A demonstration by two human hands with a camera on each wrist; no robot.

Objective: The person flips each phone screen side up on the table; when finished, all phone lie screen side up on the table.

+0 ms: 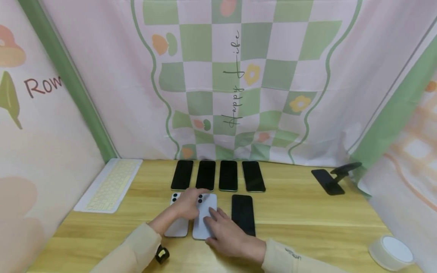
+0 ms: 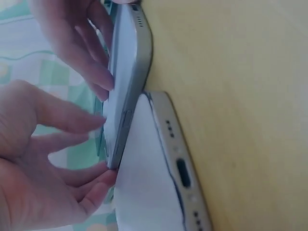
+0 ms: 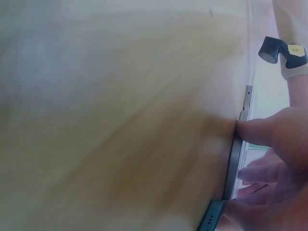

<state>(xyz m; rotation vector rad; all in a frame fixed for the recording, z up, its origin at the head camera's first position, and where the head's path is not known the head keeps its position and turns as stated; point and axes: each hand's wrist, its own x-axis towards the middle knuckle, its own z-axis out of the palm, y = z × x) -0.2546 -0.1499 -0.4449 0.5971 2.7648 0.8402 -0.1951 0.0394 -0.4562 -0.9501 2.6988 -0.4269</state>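
One pale phone (image 1: 202, 227) lies camera-side up on the counter (image 1: 300, 216), just beside a white phone (image 1: 176, 228); the left hand (image 1: 186, 203) and right hand (image 1: 229, 234), both relaxed and partly spread, touch it without a firm grip. An uneven push could skew it into its neighbour, since no container holds either phone

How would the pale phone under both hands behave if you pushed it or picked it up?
The phone looks like one rigid slab, so it should stay stiff when lifted. Its smooth, bare back may feel slippery. Low and broad, it would probably slide rather than tip or roll when pushed.
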